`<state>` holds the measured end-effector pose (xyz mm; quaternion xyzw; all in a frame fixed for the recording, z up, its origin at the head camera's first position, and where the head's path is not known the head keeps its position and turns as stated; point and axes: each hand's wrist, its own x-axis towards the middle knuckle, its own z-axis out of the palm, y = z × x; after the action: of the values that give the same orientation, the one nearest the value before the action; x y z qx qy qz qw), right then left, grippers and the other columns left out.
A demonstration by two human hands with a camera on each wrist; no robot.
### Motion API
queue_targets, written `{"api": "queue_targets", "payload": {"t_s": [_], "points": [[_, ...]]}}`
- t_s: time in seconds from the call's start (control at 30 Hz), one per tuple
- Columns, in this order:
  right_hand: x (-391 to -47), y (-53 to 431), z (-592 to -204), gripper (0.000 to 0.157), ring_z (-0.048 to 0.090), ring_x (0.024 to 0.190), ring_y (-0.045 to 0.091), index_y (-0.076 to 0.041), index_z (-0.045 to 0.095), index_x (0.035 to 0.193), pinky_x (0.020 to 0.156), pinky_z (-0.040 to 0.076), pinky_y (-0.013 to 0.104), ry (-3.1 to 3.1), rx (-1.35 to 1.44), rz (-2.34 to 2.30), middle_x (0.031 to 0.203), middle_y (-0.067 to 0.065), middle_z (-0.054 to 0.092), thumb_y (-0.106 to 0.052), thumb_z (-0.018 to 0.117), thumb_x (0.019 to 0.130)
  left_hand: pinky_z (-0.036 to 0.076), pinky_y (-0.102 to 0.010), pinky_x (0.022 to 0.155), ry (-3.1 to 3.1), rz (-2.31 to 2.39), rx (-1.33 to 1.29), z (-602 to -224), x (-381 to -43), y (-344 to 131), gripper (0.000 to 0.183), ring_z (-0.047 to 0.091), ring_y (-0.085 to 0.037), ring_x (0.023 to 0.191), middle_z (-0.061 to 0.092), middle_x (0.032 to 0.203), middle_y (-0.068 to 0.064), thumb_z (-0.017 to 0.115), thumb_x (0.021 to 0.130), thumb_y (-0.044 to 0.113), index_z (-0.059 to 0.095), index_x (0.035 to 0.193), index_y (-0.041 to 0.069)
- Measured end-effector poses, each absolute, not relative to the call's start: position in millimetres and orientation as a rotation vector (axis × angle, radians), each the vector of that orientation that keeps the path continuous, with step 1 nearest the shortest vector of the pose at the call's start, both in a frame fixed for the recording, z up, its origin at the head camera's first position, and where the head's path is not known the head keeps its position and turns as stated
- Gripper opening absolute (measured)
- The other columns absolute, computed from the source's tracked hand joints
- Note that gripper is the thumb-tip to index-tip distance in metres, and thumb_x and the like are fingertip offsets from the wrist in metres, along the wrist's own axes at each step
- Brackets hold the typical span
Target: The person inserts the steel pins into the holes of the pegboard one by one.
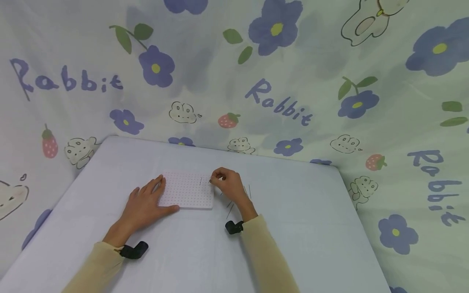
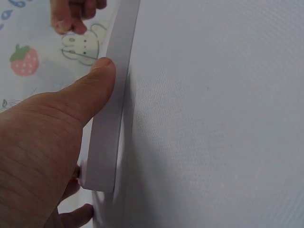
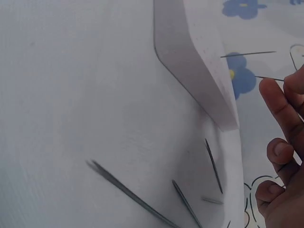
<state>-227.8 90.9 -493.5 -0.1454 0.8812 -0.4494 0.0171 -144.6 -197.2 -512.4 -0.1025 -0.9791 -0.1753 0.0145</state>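
A white board (image 1: 187, 191) dotted with rows of small holes lies on the table. My left hand (image 1: 144, 205) spreads around its left side, thumb (image 2: 97, 85) against the front edge and fingertips at the far left corner. One thin dark needle (image 1: 200, 181) stands upright in the board's right part; the right wrist view also shows this upright needle (image 3: 248, 54). Over the board's right edge, my right hand (image 1: 229, 185) pinches another thin needle (image 3: 269, 78) between thumb and index finger, its other fingers loosely bent. The held needle's far end is hidden by the fingertips.
Several loose needles (image 3: 187, 204) lie on the white table (image 1: 311, 228) right of the board, partly beneath my right wrist. A patterned curtain (image 1: 205, 73) rises behind the table. Each wrist wears a small black camera (image 1: 135, 250).
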Motion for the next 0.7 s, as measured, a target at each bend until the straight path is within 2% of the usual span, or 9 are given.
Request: {"api": "queue_targets", "payload": {"t_s": [0.17, 0.4, 0.7], "points": [[-226, 86, -494, 0.006, 0.062, 0.088, 0.007, -0.018, 0.072, 0.096, 0.090, 0.050, 0.029, 2.735, -0.505, -1.404, 0.088, -0.010, 0.070, -0.024, 0.070, 0.094, 0.022, -0.074, 0.108, -3.054, -0.538, -0.310, -513, -145, -197, 0.114, 0.031, -0.045, 0.144, 0.030, 0.160, -0.024, 0.064, 0.080, 0.076, 0.034, 0.153, -0.006], [-225, 77, -495, 0.004, 0.062, 0.083, 0.005, -0.020, 0.071, 0.093, 0.088, 0.050, 0.028, 2.740, -0.545, -1.403, 0.085, -0.012, 0.070, -0.024, 0.071, 0.094, 0.021, -0.074, 0.109, -3.067, -0.535, -0.306, -513, -145, -197, 0.116, 0.030, -0.045, 0.144, 0.030, 0.160, -0.024, 0.061, 0.080, 0.080, 0.033, 0.154, -0.006], [-222, 63, -495, 0.005, 0.063, 0.087, 0.003, -0.021, 0.072, 0.094, 0.088, 0.051, 0.026, 2.747, -0.585, -1.364, 0.086, -0.014, 0.071, -0.025, 0.070, 0.094, 0.021, -0.074, 0.108, -3.059, -0.540, -0.310, -512, -144, -197, 0.116, 0.030, -0.045, 0.144, 0.030, 0.160, -0.024, 0.060, 0.080, 0.080, 0.032, 0.154, -0.005]]}}
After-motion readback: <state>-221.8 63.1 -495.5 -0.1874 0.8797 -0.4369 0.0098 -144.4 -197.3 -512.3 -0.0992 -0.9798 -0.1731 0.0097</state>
